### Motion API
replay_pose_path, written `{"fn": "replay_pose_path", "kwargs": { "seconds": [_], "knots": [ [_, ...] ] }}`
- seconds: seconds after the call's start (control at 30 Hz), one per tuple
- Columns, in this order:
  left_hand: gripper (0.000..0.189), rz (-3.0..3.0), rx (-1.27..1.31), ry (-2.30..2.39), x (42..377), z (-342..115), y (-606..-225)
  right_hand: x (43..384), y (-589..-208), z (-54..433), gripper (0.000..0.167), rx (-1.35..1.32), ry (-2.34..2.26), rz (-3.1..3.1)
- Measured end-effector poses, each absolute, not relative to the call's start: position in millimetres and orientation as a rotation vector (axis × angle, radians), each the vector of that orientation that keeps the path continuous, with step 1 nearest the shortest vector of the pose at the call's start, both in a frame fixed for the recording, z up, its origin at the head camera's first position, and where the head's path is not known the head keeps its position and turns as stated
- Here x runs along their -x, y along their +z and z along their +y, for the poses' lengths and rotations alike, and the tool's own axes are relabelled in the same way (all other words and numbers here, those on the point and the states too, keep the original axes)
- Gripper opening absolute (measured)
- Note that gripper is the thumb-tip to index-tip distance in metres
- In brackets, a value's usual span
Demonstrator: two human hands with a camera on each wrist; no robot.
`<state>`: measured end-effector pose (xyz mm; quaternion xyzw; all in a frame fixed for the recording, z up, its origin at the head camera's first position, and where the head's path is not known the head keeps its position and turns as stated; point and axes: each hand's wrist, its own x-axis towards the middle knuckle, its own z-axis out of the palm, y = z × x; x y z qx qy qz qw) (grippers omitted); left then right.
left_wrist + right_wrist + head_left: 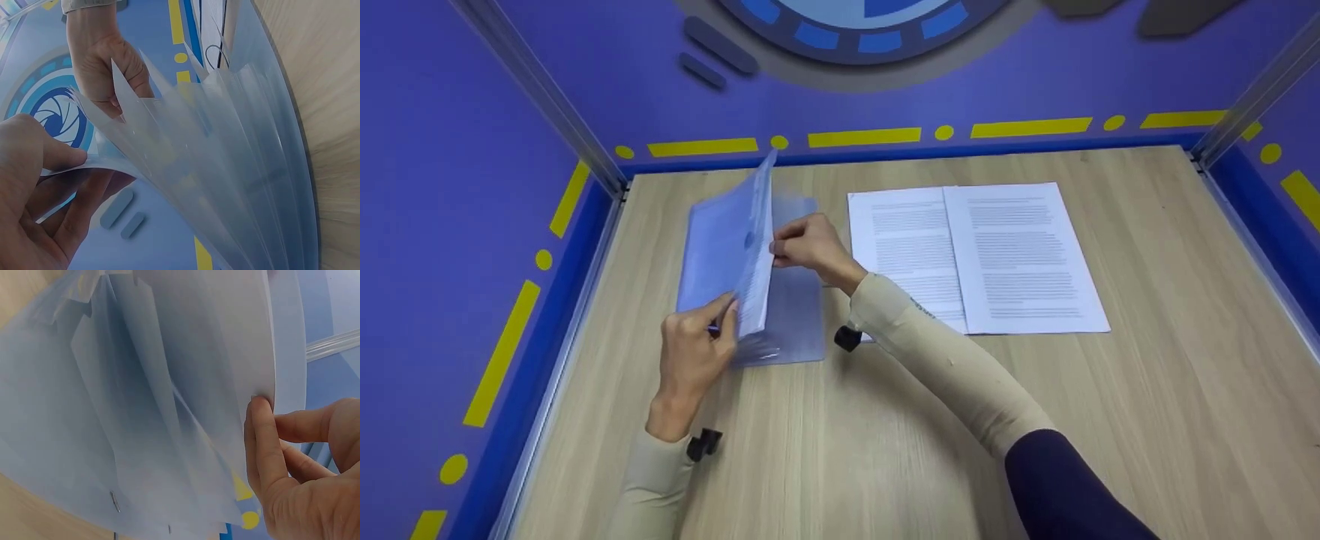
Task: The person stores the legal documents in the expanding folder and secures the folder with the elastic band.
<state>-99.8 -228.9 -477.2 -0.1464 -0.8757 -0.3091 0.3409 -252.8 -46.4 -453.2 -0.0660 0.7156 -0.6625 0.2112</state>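
A translucent plastic file folder with several clear sleeves stands partly open at the left of the table, its back cover flat on the wood. My left hand pinches the raised sleeves at their near edge, thumb on one side. Farther up, my right hand grips the free right edge of the same raised part between thumb and fingers. The left wrist view shows the loose sleeves fanned out beside the hand. In the right wrist view, fingertips press the edge of the sleeves.
Right of the folder lie two printed stacks of paper, a left one and a right one overlapping it. My right forearm passes over the left one's lower corner. Blue panels wall the table at the back and sides.
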Motion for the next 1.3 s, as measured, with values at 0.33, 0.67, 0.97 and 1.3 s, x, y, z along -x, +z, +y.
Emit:
{"fn": "replay_pose_path", "kwargs": {
  "seconds": [0.33,0.67,0.97,1.3],
  "knots": [
    [0.013,-2.263,0.378,-0.772,101,-228,-477,252,-458,-52,0.022,0.182,-1.861,2.001],
    [0.014,-2.243,0.374,-0.812,101,-229,-479,252,-460,-51,0.019,0.201,-1.861,1.99],
    [0.013,-2.24,0.37,-0.829,100,-230,-481,248,-459,-45,0.022,0.213,-1.89,1.936],
    [0.011,-2.241,0.346,-0.824,99,-230,-482,243,-454,-27,0.021,0.235,-1.929,1.898]
  ]
}}
